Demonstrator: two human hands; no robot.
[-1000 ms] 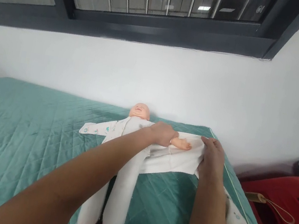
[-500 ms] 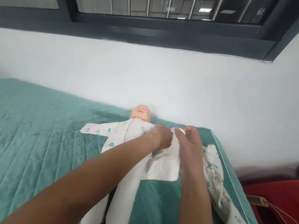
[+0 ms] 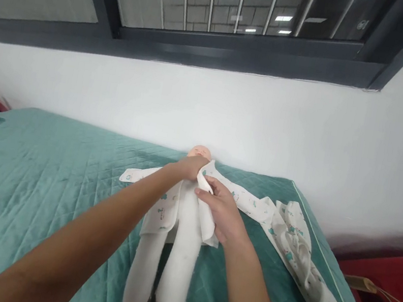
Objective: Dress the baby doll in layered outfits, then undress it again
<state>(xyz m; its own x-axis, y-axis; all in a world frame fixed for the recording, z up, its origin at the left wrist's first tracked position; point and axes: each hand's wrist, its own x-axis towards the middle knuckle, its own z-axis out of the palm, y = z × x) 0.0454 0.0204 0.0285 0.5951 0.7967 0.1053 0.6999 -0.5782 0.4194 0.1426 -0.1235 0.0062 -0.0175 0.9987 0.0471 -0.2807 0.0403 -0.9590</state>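
Note:
A baby doll point(image 3: 178, 265) with a white padded body lies on its back, its head toward the wall. It wears a white printed baby shirt point(image 3: 163, 212), open at the front, with both sleeves spread sideways. At the neck, my left hand point(image 3: 193, 166) is closed on the shirt's collar edge; its fingertips are partly hidden. My right hand point(image 3: 222, 207) pinches the front panel on the right side between thumb and fingers, and the cloth folds over beside the doll's chest. The doll's chin is covered by my left hand.
A green quilted bedspread point(image 3: 66, 175) lies under everything. Crumpled printed baby clothing point(image 3: 305, 271) runs along the right edge, touching the sleeve end. Beyond that edge are a red object point(image 3: 389, 275) and a wooden handle with a cord point(image 3: 362, 284). A white wall and dark-framed window stand behind.
Both hands have moved left toward the doll's neck and chest. The right front panel, spread out before, is now over the doll's side, and the right sleeve shows stretched out.

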